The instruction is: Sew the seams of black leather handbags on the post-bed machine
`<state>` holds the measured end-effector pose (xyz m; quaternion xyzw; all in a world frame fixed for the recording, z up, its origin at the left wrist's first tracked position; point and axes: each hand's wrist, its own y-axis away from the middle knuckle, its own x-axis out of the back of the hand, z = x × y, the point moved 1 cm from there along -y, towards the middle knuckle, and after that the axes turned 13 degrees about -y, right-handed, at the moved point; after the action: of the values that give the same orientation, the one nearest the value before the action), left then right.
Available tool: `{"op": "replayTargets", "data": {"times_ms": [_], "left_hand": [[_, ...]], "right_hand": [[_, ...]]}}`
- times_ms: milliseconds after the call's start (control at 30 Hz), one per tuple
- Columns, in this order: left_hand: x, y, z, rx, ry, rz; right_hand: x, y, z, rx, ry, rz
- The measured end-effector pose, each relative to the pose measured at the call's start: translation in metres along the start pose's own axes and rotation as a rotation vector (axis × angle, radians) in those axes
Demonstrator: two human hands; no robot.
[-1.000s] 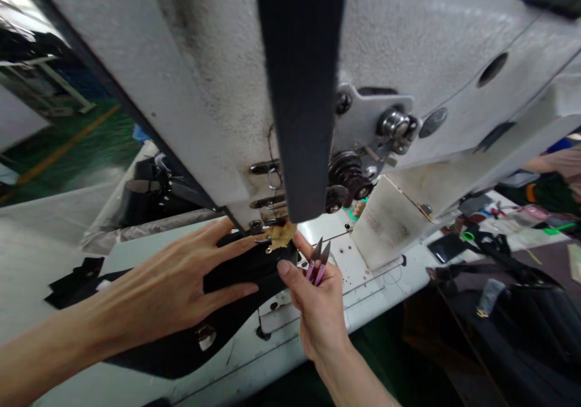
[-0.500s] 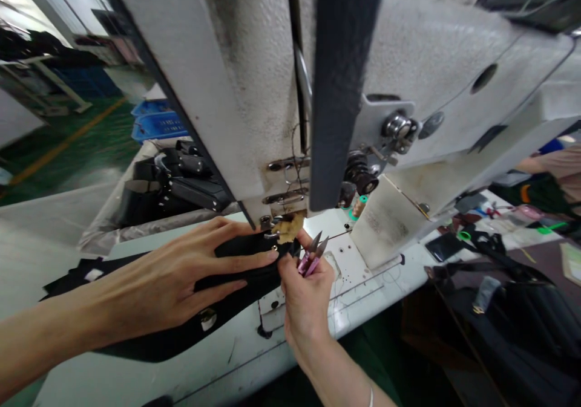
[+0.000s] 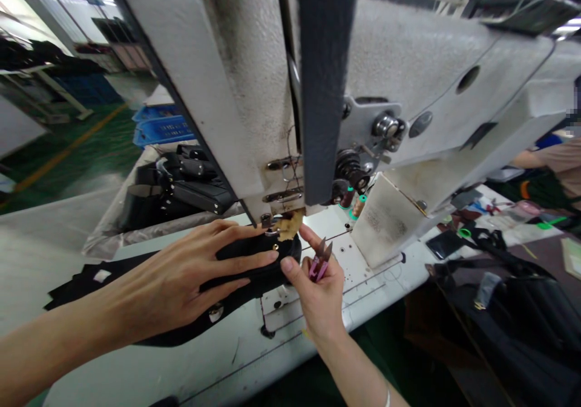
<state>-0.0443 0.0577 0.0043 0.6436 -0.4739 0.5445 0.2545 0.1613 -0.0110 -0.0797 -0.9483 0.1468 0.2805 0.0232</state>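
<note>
My left hand (image 3: 177, 283) lies flat with its fingers spread over a black bag piece (image 3: 181, 332) with metal snaps on it. Its fingertips reach close to the presser foot of a sewing machine (image 3: 245, 92). A pair of pink thread snips (image 3: 321, 263) is held in my right hand (image 3: 321, 304), blades pointing up. The thumb and index finger of that hand are at the right end of the black piece. Worn tan tape (image 3: 290, 225) covers part of the needle area, so the needle itself is hidden.
Black bags (image 3: 190, 186) are heaped in a lined bin behind the table, near blue crates (image 3: 163, 130). Thread spools (image 3: 358, 206) stand behind the machine head. To the right are a phone (image 3: 442, 245), a black bag (image 3: 540, 298) and another person's arm (image 3: 556, 156).
My right hand has shifted slightly right, and its thumb and index finger have spread apart, showing more of the piece's end. My left hand stays on the piece. The view has shifted a little.
</note>
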Motion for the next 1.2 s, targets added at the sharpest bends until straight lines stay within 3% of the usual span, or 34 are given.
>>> {"op": "replayTargets", "data": {"times_ms": [100, 267, 367, 633, 800, 1033, 1200], "left_hand": [[-0.004, 0.005, 0.003, 0.036, 0.047, -0.044], [-0.013, 0.008, 0.004, 0.177, 0.107, -0.062], [-0.015, 0.006, 0.005, 0.194, 0.130, -0.081], [-0.021, 0.000, 0.003, 0.168, 0.149, -0.100], [-0.021, 0.000, 0.002, 0.192, 0.146, -0.119], [-0.016, -0.002, 0.004, 0.137, 0.122, -0.105], [-0.016, -0.002, 0.007, 0.130, 0.088, -0.131]], "right_hand": [[0.015, -0.001, -0.020, 0.131, 0.207, 0.018], [0.022, -0.017, -0.057, 0.316, 0.663, -0.459], [0.023, -0.028, -0.066, 0.327, 0.824, -0.638], [0.026, -0.061, -0.081, 0.348, 0.958, -0.944], [0.014, -0.085, -0.094, 0.478, 1.038, -1.212], [-0.002, -0.090, -0.095, 0.689, 1.366, -1.298], [-0.008, -0.089, -0.094, 0.730, 1.400, -1.302]]}}
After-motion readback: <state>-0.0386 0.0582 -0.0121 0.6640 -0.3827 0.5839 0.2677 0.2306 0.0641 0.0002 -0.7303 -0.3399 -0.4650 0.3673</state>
